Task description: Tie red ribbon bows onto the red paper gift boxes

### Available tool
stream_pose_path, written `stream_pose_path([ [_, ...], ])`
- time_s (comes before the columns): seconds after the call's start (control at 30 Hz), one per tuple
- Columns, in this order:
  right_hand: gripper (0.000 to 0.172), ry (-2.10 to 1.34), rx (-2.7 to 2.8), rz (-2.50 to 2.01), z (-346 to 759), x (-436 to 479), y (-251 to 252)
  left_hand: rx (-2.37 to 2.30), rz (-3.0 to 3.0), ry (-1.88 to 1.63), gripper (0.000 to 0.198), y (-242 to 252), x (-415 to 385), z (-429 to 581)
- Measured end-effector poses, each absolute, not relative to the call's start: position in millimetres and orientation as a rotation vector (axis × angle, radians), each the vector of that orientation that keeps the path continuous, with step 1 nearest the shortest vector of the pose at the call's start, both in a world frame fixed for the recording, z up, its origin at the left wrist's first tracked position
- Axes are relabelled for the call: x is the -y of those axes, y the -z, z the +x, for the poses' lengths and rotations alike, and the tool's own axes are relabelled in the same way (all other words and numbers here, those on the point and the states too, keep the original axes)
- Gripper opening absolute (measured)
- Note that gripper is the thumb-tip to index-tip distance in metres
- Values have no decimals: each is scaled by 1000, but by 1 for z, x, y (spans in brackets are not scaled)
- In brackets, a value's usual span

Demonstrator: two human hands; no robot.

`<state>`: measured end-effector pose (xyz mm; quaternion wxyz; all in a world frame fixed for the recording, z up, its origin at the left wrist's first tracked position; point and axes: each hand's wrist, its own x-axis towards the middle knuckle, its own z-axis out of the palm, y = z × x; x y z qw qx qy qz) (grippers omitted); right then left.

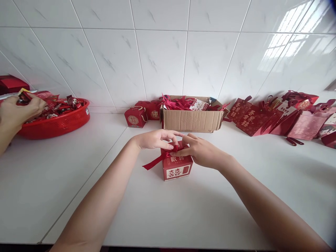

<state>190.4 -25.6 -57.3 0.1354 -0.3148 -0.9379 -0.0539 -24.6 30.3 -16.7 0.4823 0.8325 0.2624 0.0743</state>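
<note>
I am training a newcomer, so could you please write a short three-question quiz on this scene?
1. What are the left hand and right hand handling on top of the red box?
2. True or false: the red basin stands left of the cardboard carton.
3. Where are the paper bags: (a) in the basin, (b) right of the carton, (c) under the red box?

Key: 1. A red ribbon. 2. True. 3. (b).

Below centre, a red box (177, 168) is showing 歡喜 on top, 囍 in front; at right, a dark-red bag (251, 120) is bearing 家.
</note>
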Motion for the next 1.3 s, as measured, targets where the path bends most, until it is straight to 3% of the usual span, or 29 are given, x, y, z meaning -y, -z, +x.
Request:
stream_pose_path([
  [0.43, 48, 211, 2718, -917, 189, 26, 57, -900, 2225, -163, 36, 20, -30, -20],
  [0.7, 49, 199, 2726, -950, 188, 27, 56, -884, 2233, -199, 38, 27, -34, -20],
  [1.03, 45, 130, 2676, -877, 194, 23, 55, -924, 1850, -527, 33, 42, -8, -22],
  [1.3, 20, -261, 2397, -834, 200, 21, 52, -951, 1649, -830, 29, 59, 13, -12],
])
